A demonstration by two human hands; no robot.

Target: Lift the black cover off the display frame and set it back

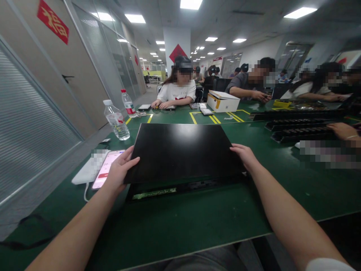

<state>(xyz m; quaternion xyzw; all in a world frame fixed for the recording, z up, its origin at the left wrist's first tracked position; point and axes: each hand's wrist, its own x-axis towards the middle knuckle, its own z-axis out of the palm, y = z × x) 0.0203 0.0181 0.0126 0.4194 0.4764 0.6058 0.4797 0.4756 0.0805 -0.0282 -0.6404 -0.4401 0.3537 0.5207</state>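
Observation:
Both my hands grip a flat black screen panel by its two side edges. My left hand is closed on the left edge, thumb on the front face. On the opposite edge, my right hand pinches the upper right side. Below the panel's near edge shows a dark frame strip with a green circuit board on it. Whether the panel touches this strip, I cannot tell. A lit phone lies just left of my left hand.
The green table has a water bottle and a second bottle at the left. A white box stands farther back. Black strips lie at the right, near another person's hand. A person sits opposite.

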